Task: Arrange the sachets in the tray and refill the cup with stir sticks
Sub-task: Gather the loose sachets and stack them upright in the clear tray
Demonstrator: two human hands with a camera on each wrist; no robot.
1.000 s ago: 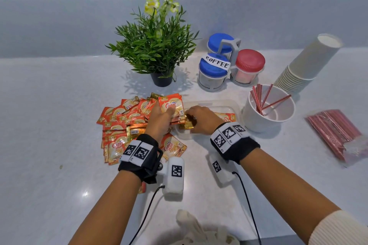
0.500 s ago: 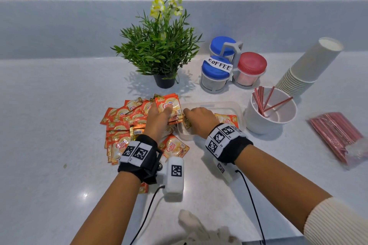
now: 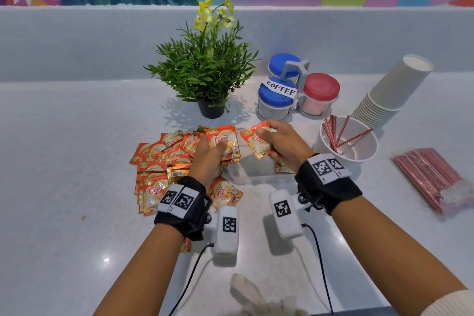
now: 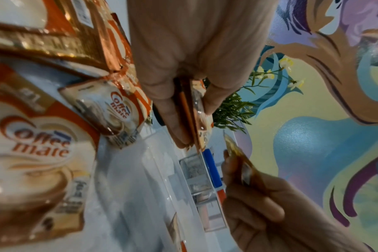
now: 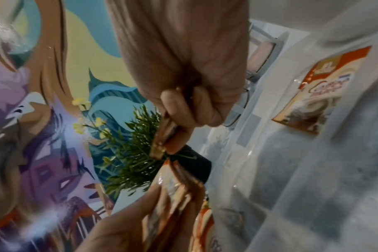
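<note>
Lifting 1 sachet [image 3: 257, 143] off the tray [image 3: 252, 170], right hand [image 3: 287, 143] pinches it; left hand [image 3: 209, 155] grips a stack [image 3: 224, 142].

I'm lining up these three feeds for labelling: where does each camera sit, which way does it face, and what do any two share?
Head: worn on the head, looking forward and down at the counter; both forearms, left hand and right hand show.
Left wrist: looks along the left hand's fingers pinching a sachet stack.
Right wrist: looks along the right hand's fingers pinching a sachet.
Shared: both wrist views show the potted plant, the mural and the opposite hand.
</note>
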